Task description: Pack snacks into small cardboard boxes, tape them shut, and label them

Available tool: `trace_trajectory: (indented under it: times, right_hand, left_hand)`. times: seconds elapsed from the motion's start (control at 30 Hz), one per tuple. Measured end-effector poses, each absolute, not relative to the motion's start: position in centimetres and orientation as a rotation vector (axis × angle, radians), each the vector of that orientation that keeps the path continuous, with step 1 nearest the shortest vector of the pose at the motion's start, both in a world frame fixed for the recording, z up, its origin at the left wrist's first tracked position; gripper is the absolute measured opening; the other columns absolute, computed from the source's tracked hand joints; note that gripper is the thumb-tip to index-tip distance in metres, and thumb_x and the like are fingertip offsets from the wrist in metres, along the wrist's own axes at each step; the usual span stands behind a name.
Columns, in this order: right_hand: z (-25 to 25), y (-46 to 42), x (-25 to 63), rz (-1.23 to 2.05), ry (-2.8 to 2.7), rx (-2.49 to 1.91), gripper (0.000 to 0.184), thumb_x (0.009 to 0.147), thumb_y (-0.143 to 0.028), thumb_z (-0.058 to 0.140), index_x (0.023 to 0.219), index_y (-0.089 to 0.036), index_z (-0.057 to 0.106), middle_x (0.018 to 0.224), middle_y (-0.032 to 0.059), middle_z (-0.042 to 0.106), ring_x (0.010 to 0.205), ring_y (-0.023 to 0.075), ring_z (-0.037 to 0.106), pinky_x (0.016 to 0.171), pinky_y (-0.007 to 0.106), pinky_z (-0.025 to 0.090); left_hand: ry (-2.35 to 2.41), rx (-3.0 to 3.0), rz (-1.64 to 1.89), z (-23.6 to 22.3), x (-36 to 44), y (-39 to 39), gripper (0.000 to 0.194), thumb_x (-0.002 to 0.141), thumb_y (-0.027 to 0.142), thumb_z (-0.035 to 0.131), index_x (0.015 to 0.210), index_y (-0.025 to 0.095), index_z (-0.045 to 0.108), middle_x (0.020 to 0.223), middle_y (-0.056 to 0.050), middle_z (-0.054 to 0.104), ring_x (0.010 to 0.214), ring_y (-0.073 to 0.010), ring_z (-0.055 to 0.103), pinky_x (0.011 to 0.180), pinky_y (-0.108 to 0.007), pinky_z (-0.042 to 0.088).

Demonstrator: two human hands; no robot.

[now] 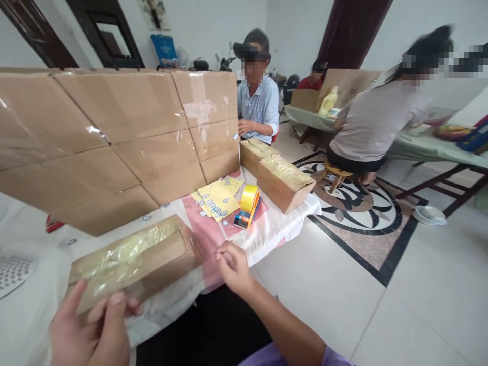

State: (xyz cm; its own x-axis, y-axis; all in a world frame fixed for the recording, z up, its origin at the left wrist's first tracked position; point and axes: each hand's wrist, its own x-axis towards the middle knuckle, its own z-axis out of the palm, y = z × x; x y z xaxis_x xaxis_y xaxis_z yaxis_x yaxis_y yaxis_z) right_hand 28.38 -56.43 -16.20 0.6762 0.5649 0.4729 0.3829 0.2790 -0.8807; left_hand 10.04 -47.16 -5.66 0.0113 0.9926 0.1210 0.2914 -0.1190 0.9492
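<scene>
A small cardboard box [133,262] wrapped in clear tape lies on the table in front of me. My left hand [91,330] grips its near left end, thumb up along the side and fingers curled on the edge. My right hand [233,267] is just off the box's right end, fingers bent in a pinch; what it holds, if anything, is too small to name. Beyond it lie a yellow tape dispenser [248,203] and yellow label sheets [219,198] with small stickers.
A wall of large cardboard boxes [125,132] stands along the table's far side. Two taped boxes [284,183] sit at the right end. A person sits behind them; another sits on a stool at a green table [419,147]. A white bowl [429,215] is on the floor.
</scene>
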Motion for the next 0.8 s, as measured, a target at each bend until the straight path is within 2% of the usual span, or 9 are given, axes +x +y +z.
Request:
trace_trajectory:
  times: [0.1, 0.2, 0.3, 0.37, 0.43, 0.53, 0.6, 0.7, 0.8]
  right_hand:
    - [-15.0, -54.6, 27.0, 0.286, -0.907, -1.269, 0.018, 0.092, -0.033, 0.058, 0.081, -0.021, 0.065, 0.075, 0.002, 0.067, 0.071, 0.0173, 0.063, 0.071, 0.03, 0.048]
    - [-11.5, -53.0, 27.2, 0.514, -0.907, -1.208, 0.025, 0.092, -0.041, 0.061, 0.088, -0.019, 0.07, 0.07, -0.0008, 0.06, 0.063, 0.0136, 0.055, 0.06, 0.026, 0.043]
    - [-7.3, -51.9, 27.8, 0.708, -1.132, -1.237, 0.028, 0.087, -0.043, 0.073, 0.103, -0.02, 0.074, 0.064, -0.0062, 0.05, 0.058, 0.0103, 0.046, 0.056, 0.023, 0.037]
    - [-5.2, -51.3, 28.1, 0.676, -1.342, -1.262, 0.019, 0.086, -0.036, 0.077, 0.098, -0.021, 0.075, 0.062, -0.0079, 0.047, 0.058, 0.0094, 0.044, 0.056, 0.022, 0.035]
    - [-3.9, -50.9, 28.3, 0.602, -1.519, -1.246, 0.007, 0.088, -0.027, 0.074, 0.086, -0.021, 0.073, 0.063, -0.0071, 0.051, 0.061, 0.0093, 0.048, 0.059, 0.022, 0.034]
    - [-2.9, -50.3, 29.2, 0.549, -1.677, -1.19, 0.015, 0.093, -0.018, 0.065, 0.079, -0.019, 0.07, 0.069, -0.0049, 0.06, 0.067, 0.0103, 0.053, 0.065, 0.023, 0.036]
    - [-2.0, -49.8, 30.6, 0.539, -1.588, -1.181, 0.016, 0.095, -0.021, 0.061, 0.082, -0.019, 0.07, 0.068, -0.0044, 0.058, 0.065, 0.0111, 0.051, 0.064, 0.024, 0.036]
    - [-0.3, -48.4, 33.0, 0.528, -1.385, -1.168, 0.018, 0.094, -0.031, 0.066, 0.082, -0.018, 0.07, 0.066, -0.0042, 0.053, 0.066, 0.0126, 0.047, 0.065, 0.025, 0.036]
    - [0.5, -46.3, 34.1, 0.737, -1.424, -1.115, 0.024, 0.087, -0.037, 0.073, 0.076, -0.017, 0.069, 0.071, -0.0028, 0.056, 0.07, 0.0132, 0.049, 0.067, 0.027, 0.038]
  left_hand:
    - [1.187, 1.462, 1.098, -5.7, 10.7, -44.5, 0.086, 0.075, 0.03, 0.08, 0.153, 0.035, 0.043, 0.061, 0.014, 0.066, 0.059, -0.0094, 0.062, 0.064, -0.024, 0.057]
    - [1.025, 1.606, 1.067, -5.8, 11.0, -43.4, 0.088, 0.077, 0.042, 0.078, 0.155, 0.028, 0.04, 0.064, 0.009, 0.067, 0.052, -0.01, 0.057, 0.053, -0.022, 0.053]
    - [0.937, 1.773, 1.003, -6.7, 10.6, -43.9, 0.083, 0.084, 0.047, 0.071, 0.156, 0.026, 0.036, 0.066, 0.006, 0.066, 0.053, -0.0125, 0.057, 0.052, -0.024, 0.052]
    - [0.891, 1.949, 1.034, -7.7, 10.2, -44.5, 0.077, 0.086, 0.044, 0.069, 0.154, 0.023, 0.039, 0.068, 0.005, 0.068, 0.059, -0.0145, 0.062, 0.059, -0.026, 0.055]
    - [0.898, 2.057, 1.164, -8.5, 9.9, -45.0, 0.076, 0.086, 0.04, 0.071, 0.153, 0.02, 0.041, 0.071, 0.003, 0.07, 0.063, -0.0152, 0.065, 0.068, -0.029, 0.056]
    - [1.076, 1.897, 1.181, -8.6, 10.2, -45.8, 0.085, 0.085, 0.046, 0.071, 0.158, 0.021, 0.034, 0.065, 0.004, 0.068, 0.057, -0.014, 0.061, 0.06, -0.025, 0.051]
    - [1.206, 1.731, 1.045, -8.1, 10.5, -46.3, 0.09, 0.086, 0.054, 0.069, 0.16, 0.021, 0.03, 0.053, 0.008, 0.058, 0.048, -0.0126, 0.052, 0.048, -0.021, 0.042]
    - [1.289, 1.644, 1.02, -8.0, 10.3, -46.7, 0.089, 0.083, 0.061, 0.067, 0.158, 0.021, 0.038, 0.044, 0.012, 0.042, 0.041, -0.0104, 0.038, 0.044, -0.02, 0.035]
    - [1.301, 1.678, 1.077, -8.5, 9.7, -46.8, 0.086, 0.084, 0.061, 0.068, 0.156, 0.024, 0.041, 0.046, 0.011, 0.043, 0.042, -0.01, 0.038, 0.047, -0.021, 0.035]
